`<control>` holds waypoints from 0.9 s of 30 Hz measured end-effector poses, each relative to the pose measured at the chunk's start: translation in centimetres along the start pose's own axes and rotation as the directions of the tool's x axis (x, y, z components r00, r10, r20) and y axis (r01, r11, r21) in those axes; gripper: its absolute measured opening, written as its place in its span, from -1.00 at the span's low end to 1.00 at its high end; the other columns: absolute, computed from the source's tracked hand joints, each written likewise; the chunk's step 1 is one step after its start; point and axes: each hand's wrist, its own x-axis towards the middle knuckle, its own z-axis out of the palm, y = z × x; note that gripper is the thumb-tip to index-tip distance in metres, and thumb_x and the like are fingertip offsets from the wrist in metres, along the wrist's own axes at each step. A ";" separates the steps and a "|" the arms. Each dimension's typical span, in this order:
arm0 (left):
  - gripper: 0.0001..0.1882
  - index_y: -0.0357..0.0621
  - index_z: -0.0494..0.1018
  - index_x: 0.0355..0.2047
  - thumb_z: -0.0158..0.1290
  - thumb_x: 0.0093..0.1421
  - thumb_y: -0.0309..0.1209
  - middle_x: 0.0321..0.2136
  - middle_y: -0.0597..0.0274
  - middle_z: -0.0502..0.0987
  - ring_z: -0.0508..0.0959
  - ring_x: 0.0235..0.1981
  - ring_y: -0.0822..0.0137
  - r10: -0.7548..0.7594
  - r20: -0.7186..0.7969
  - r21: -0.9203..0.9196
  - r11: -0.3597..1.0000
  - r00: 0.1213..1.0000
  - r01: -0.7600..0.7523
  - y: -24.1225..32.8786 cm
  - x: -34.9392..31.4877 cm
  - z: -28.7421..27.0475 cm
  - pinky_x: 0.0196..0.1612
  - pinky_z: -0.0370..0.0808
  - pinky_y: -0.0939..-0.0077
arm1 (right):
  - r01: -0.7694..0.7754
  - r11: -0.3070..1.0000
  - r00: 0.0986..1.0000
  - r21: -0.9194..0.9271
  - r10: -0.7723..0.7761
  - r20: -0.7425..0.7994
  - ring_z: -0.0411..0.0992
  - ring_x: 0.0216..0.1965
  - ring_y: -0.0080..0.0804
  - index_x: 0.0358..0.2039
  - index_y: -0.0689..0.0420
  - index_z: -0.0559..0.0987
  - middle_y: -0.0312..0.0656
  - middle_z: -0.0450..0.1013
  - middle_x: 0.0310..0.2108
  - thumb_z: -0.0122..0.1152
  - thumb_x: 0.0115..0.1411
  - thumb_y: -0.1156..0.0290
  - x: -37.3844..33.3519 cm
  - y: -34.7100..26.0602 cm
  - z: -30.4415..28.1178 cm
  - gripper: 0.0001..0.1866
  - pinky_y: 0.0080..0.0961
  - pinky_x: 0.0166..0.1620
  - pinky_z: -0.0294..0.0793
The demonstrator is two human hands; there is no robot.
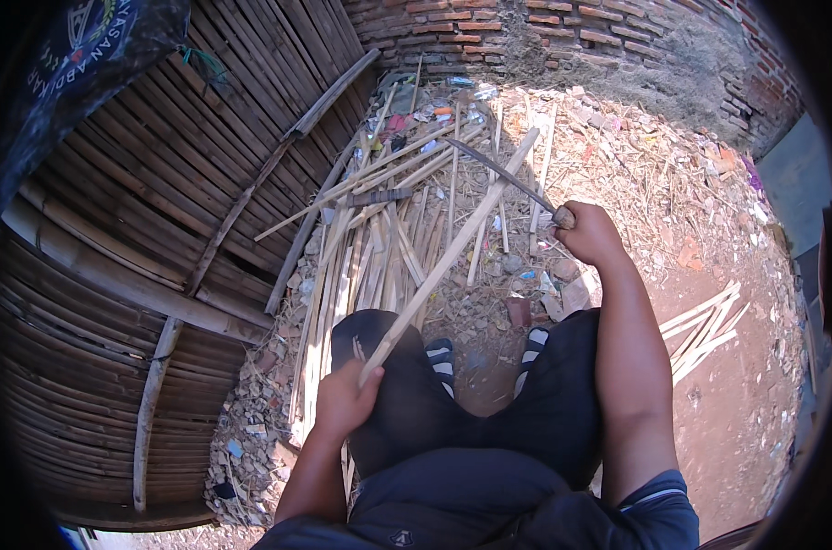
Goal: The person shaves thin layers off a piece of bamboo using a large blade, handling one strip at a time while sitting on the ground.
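Note:
My left hand (344,401) is closed round the near end of a long pale bamboo strip (443,260), close to my left knee. The strip slants up and away to the right. In my right hand (590,235) is the wooden handle of a machete (517,181), its dark curved blade pointing to the far left. Blade and strip cross near the strip's far end; whether they touch I cannot tell. A pile of similar strips (333,284) lies on the ground left of my legs.
A slatted bamboo wall (132,147) rises on the left, and a brick wall (462,32) closes off the back. Rubble, shavings and litter (654,174) cover the ground. Several short strips (705,335) lie at the right. A dark bar-like object (379,196) rests across the pile.

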 end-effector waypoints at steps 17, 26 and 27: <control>-0.63 -0.20 0.62 -0.24 0.15 0.42 -0.09 -0.49 -0.13 0.63 0.68 -0.40 -0.18 -0.052 0.030 -0.073 0.996 0.998 0.054 -0.3 -0.1 -0.5 -0.31 0.56 0.09 | 0.139 0.990 0.985 0.035 -0.142 0.097 0.61 -0.08 0.10 -0.03 0.10 0.70 0.09 0.65 -0.17 0.52 0.10 0.12 0.9 -0.1 1.7 -0.53 -0.06 0.01 0.57; -0.65 -0.20 0.62 -0.24 0.16 0.41 -0.12 -0.51 -0.13 0.63 0.68 -0.42 -0.19 -0.023 0.014 -0.117 0.993 1.000 0.024 -0.4 0.0 -0.2 -0.35 0.56 0.08 | 0.313 0.949 0.932 -0.045 -0.297 0.208 0.61 -0.07 0.10 -0.06 0.07 0.70 0.10 0.64 -0.19 0.50 0.11 0.17 -1.5 -3.0 1.6 -0.58 -0.05 0.01 0.58; -0.65 -0.20 0.62 -0.24 0.16 0.41 -0.12 -0.51 -0.14 0.63 0.68 -0.43 -0.19 -0.030 0.020 -0.112 0.993 0.999 0.032 -0.3 0.0 -0.2 -0.35 0.55 0.08 | 0.378 0.921 0.898 -0.092 -0.341 0.279 0.61 -0.07 0.10 -0.07 0.07 0.70 0.10 0.64 -0.19 0.50 0.11 0.17 -2.1 -4.3 2.3 -0.59 -0.04 0.02 0.58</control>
